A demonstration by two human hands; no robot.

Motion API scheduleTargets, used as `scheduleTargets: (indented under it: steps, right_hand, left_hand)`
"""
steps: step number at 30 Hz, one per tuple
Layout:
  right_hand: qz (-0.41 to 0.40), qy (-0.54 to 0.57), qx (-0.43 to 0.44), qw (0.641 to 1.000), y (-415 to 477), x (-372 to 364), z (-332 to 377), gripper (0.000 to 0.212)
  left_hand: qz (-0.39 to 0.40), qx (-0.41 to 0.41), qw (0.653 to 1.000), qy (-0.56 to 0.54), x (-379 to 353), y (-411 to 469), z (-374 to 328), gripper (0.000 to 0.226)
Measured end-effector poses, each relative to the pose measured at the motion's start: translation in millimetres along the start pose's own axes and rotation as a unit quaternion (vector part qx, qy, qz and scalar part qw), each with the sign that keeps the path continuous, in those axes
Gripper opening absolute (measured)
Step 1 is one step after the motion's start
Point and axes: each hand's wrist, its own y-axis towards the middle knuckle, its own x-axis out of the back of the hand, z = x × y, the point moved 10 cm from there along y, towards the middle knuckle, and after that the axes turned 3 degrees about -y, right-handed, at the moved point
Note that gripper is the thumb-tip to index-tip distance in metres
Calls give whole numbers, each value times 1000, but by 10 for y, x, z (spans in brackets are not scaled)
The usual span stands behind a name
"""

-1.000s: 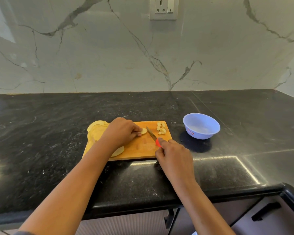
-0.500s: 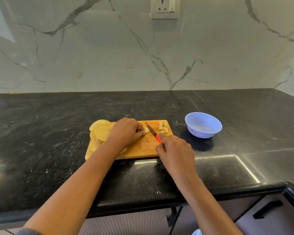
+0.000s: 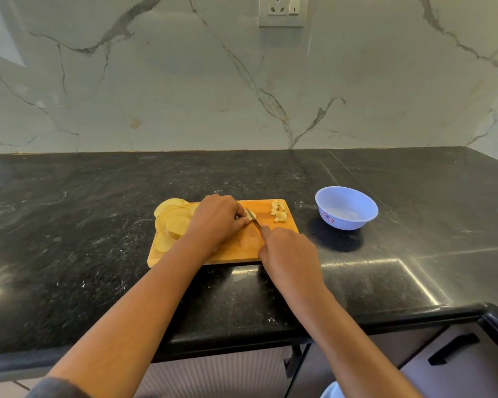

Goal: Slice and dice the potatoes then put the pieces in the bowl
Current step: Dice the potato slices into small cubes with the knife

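A wooden cutting board (image 3: 242, 251) lies on the black counter. Several round potato slices (image 3: 174, 222) are piled at its left end. A few diced potato cubes (image 3: 279, 211) sit at its far right corner. My left hand (image 3: 217, 218) pinches a small potato piece (image 3: 249, 216) in the board's middle, fingers curled over it. My right hand (image 3: 286, 248) grips a red-handled knife (image 3: 255, 221), whose blade lies against that piece right at my left fingertips. The handle is mostly hidden by my fingers. A pale blue bowl (image 3: 346, 207) stands to the right of the board.
The black stone counter (image 3: 98, 254) runs wide to the left and right, with a marble wall (image 3: 184, 81) behind and a wall socket (image 3: 282, 10) up high. Cabinet fronts with a dark handle (image 3: 454, 347) sit below the counter's front edge.
The knife blade has moved left, from beside the piece to against it at my left fingertips. My right hand followed it. The view shifted slightly.
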Motion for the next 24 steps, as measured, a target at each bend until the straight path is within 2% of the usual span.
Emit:
scheduleTargets:
  steps: [4,11,15,19,24]
  right_hand:
    - [-24,-3,12,1000,-208,71,-38,47]
    - [-33,7,1,999,-24,71,-68,39]
    - [-54,19,-29,998,0,112,-176,35]
    - [-86,40,-38,995,-22,214,-236,41]
    - [-80,77,-26,994,-31,217,-205,40]
  left_hand:
    - [-11,-4,1000,28,14,3,26,37]
    - [-15,15,999,49,43,-39,130,42]
    - [-13,17,999,40,31,-29,148,39]
    - [-23,18,999,21,19,-1,157,39]
    - [-38,19,999,6,17,1,163,37]
